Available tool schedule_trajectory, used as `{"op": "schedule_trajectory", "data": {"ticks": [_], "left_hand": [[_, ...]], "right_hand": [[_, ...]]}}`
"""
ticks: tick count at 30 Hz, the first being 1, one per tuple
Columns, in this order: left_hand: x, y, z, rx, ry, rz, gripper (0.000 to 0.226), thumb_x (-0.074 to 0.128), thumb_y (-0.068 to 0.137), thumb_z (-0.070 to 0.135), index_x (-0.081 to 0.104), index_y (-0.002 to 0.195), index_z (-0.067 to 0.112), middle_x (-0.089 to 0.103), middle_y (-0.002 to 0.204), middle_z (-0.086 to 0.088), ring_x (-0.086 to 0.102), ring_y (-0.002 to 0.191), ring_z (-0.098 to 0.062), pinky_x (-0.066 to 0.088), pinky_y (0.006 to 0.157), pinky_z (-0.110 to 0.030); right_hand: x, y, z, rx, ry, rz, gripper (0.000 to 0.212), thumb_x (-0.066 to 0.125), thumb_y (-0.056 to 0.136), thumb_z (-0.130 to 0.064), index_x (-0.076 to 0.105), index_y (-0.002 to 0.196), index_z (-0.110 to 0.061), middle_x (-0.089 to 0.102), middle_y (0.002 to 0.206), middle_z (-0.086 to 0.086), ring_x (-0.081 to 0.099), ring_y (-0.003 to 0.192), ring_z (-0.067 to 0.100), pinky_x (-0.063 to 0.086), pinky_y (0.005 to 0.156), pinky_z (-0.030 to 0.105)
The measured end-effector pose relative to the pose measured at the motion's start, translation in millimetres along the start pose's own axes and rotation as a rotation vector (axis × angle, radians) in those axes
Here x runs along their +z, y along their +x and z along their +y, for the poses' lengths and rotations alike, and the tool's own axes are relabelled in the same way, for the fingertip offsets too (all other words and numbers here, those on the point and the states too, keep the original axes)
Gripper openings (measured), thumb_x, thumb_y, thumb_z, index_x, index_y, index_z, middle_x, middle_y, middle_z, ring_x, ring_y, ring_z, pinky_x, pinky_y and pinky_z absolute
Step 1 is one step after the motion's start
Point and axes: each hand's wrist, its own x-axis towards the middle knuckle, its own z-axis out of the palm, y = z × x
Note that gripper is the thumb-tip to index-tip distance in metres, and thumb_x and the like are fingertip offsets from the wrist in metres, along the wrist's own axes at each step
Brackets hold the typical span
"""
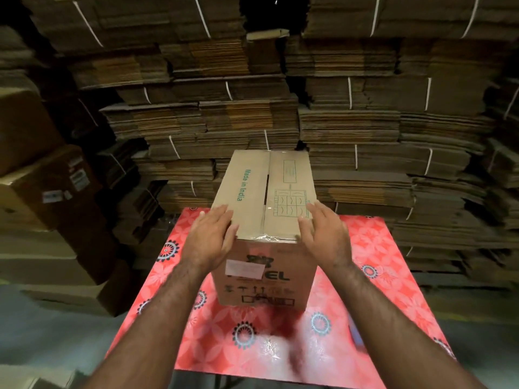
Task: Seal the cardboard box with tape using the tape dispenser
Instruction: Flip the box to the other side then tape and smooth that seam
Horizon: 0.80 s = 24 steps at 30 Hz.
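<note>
We see the cardboard box standing upright on the table, which wears a red floral cover. The box is plain brown, its top flaps closed so that their edges meet in a seam running away from us down the middle. Green print on the left flap reads "Made in India", and a green diagram sits on the right flap. Clear tape glints along the near top edge where the flaps meet the front face. The front carries a white label and dark markings, partly blurred.

Our left hand lies at the near left corner of the top, its fingers straight and close together, resting on the left flap without curling round anything. Our right hand is at the near right corner, its fingers spread and fairly straight, touching the right flap; it holds nothing.

Behind the table rise bundled stacks of flattened cardboard, and made-up cartons stand at the left.
</note>
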Motion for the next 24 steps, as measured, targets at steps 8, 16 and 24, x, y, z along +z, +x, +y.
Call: {"op": "schedule_trajectory", "data": {"ticks": [8, 16, 24], "left_hand": [[4.5, 35.7, 6.7, -0.465, -0.260, -0.134, 0.060, 0.059, 0.083, 0.044, 0.060, 0.136, 0.014, 0.065, 0.130, -0.014, 0.060, 0.119, -0.032, 0.047, 0.096, -0.035], [5.9, 6.1, 30.0, -0.423, -0.311, -0.225, 0.054, 0.059, 0.090, 0.041, 0.057, 0.139, 0.019, 0.059, 0.130, -0.009, 0.058, 0.119, -0.028, 0.047, 0.101, -0.038], [3.0, -37.2, 46.7, -0.276, -0.348, -0.234, 0.048, 0.053, 0.099, 0.025, 0.049, 0.145, 0.012, 0.047, 0.142, -0.017, 0.043, 0.133, -0.031, 0.034, 0.113, -0.035]], "right_hand": [[9.2, 20.6, 7.4, 0.324, 0.070, -0.401, 0.064, 0.053, 0.091, -0.050, 0.043, 0.150, -0.029, 0.056, 0.137, 0.014, 0.055, 0.124, 0.034, 0.048, 0.090, 0.036], [-16.3, -18.9, 22.3, 0.437, 0.124, -0.273, 0.060, 0.057, 0.092, -0.041, 0.045, 0.150, -0.036, 0.057, 0.142, 0.004, 0.056, 0.125, 0.029, 0.049, 0.096, 0.040], [-47.8, -67.7, 17.9, 0.425, 0.094, -0.287, 0.073, 0.037, 0.084, -0.061, 0.044, 0.151, -0.034, 0.054, 0.145, 0.006, 0.049, 0.133, 0.027, 0.043, 0.103, 0.039]]}}
